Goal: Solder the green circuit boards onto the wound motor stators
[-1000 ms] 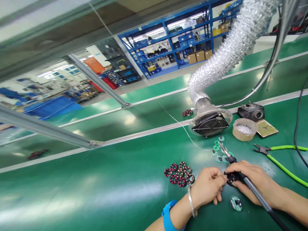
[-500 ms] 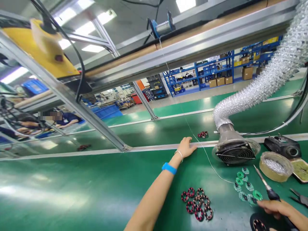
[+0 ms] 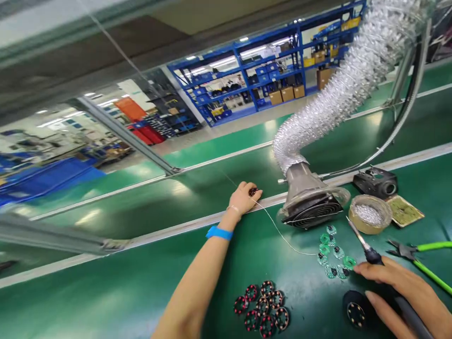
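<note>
At the far rail, my left hand (image 3: 243,197) has its fingers curled round small dark wound rings (image 3: 253,191); how many is hidden. My right hand (image 3: 395,282) holds a soldering iron (image 3: 372,255), its tip angled up and left. Just left of that hand are several green ring-shaped circuit boards (image 3: 331,271). A round black piece with copper dots (image 3: 355,314) sits below my right fingers. Several red and copper wound rings (image 3: 262,306) form a cluster on the green mat. Thin solder wire (image 3: 282,238) runs from above, past my left hand, to the boards.
A fume extractor hood (image 3: 310,207) on a silver duct (image 3: 328,108) stands between my hands. On the right are a tub of silvery shavings (image 3: 369,214), a sponge tray (image 3: 404,210), a black iron stand (image 3: 376,181) and green-handled cutters (image 3: 409,252). A metal rail (image 3: 197,221) crosses the bench.
My left hand has reached over the rail to the small dark rings and its fingers have closed round them. The view has swung right and down. My right hand keeps the soldering iron.
</note>
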Motion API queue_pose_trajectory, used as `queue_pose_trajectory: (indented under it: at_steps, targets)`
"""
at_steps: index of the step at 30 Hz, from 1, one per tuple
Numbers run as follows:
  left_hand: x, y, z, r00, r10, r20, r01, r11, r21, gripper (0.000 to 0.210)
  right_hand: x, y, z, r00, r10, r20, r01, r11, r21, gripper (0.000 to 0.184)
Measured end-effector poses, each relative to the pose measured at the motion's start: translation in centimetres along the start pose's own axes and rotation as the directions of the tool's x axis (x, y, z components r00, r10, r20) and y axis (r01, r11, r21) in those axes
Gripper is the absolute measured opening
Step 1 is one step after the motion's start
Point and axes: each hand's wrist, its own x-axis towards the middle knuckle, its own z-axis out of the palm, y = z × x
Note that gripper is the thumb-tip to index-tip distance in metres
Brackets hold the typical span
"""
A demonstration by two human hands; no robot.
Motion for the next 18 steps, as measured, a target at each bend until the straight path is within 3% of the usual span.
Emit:
queue_pose_trajectory:
  at_steps: [5, 8, 12, 15, 17, 18]
  targets:
    - [-7.5, -0.6, -0.5, 0.997, 0.069, 0.023, -0.069, 0.998, -0.008, 0.024, 2.7, 0.0, -0.4, 0.999, 0.051, 0.015, -0.052, 0.991, 0.127, 0.029]
    - [-10.6, 0.1, -0.6, 0.993, 0.113, 0.032, -0.111, 0.993, -0.04, 0.026, 3.4, 0.7, 0.1, 0.997, -0.066, 0.038, 0.063, 0.996, 0.071, 0.03]
    - [-12.9, 1.3, -1.8, 0.989, 0.14, 0.049, -0.136, 0.988, -0.076, 0.032, 4.0, 1.1, 0.3, 0.98, -0.177, 0.091, 0.176, 0.984, 0.021, 0.022]
    - [-15.1, 3.2, -3.4, 0.989, 0.082, -0.122, -0.09, 0.994, -0.063, 0.034, 4.3, 1.2, 0.0, 0.964, -0.236, 0.122, 0.239, 0.971, -0.006, 0.019]
    - [-17.2, 5.6, -4.1, 0.926, 0.074, -0.371, -0.12, 0.987, -0.104, 0.025, 4.3, 1.2, -0.1, 0.956, -0.263, 0.13, 0.269, 0.963, -0.028, 0.019]
    - [-18.5, 7.2, -4.2, 0.896, 0.103, -0.432, -0.187, 0.969, -0.158, 0.018, 4.3, 1.3, -0.2, 0.953, -0.273, 0.132, 0.28, 0.959, -0.039, 0.02]
